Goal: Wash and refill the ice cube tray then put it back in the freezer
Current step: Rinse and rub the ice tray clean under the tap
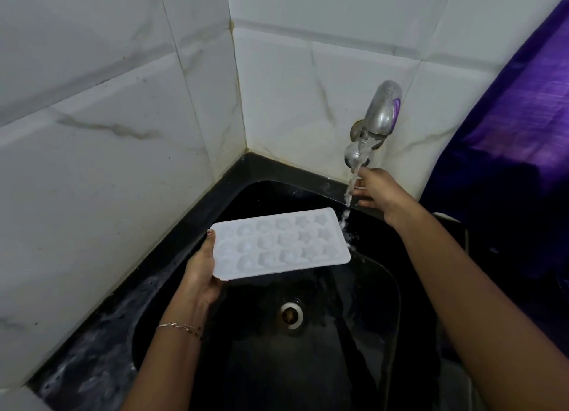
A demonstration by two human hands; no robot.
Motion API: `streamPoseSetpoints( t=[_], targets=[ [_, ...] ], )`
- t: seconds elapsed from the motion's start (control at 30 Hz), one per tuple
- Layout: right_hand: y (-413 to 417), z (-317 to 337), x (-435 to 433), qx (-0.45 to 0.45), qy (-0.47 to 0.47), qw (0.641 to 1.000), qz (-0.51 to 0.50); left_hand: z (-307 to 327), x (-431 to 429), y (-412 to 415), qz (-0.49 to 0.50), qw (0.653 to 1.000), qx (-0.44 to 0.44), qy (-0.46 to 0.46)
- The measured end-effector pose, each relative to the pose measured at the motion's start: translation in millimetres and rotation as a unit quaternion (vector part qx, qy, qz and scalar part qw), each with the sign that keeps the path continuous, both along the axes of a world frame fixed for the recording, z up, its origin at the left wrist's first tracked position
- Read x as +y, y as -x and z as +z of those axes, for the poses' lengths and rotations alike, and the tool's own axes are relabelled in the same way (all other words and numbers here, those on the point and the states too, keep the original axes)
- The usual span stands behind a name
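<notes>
My left hand (201,272) grips the left short end of a white ice cube tray (281,243), thumb on its top rim, and holds it level over the black sink (385,303). Its shaped pockets face up. Water runs from the chrome tap (381,112) on the wall and splashes past the tray's far right corner. My right hand (374,192) is raised behind the stream just below the tap, fingers loosely spread, nothing in it.
The sink has a round drain (290,314) in the middle and a wet black stone rim (101,333) around it. White marble-look tiles (107,118) form the corner behind. A purple cloth (517,127) hangs at the right.
</notes>
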State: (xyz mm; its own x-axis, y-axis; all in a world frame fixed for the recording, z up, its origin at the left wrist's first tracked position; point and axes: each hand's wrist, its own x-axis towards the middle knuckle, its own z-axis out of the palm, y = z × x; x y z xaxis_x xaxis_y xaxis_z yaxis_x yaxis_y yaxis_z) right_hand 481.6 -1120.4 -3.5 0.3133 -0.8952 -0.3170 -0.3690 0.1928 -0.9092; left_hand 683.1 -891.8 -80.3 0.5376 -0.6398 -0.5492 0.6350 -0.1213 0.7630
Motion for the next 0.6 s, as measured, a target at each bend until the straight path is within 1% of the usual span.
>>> streamPoseSetpoints(
  t=[0.07,0.17,0.3,0.4,0.6],
  targets=[
    [-7,4,-3,-0.014,-0.002,1.000,0.013,0,-2,-1,0.000,1.000,0.001,-0.001],
    [-16,8,-8,-0.045,-0.013,0.999,-0.013,-1,-6,-2,-0.005,1.000,0.001,-0.006],
    [-25,8,-19,-0.049,0.000,0.997,-0.058,-1,-10,-1,-0.011,1.000,0.001,-0.005],
    [-30,6,-24,-0.061,-0.007,0.996,-0.062,-1,-14,0,-0.016,1.000,-0.001,-0.004],
    [-31,1,-30,-0.055,-0.034,0.995,-0.074,4,-18,4,-0.027,1.000,0.008,0.003]
  ],
)
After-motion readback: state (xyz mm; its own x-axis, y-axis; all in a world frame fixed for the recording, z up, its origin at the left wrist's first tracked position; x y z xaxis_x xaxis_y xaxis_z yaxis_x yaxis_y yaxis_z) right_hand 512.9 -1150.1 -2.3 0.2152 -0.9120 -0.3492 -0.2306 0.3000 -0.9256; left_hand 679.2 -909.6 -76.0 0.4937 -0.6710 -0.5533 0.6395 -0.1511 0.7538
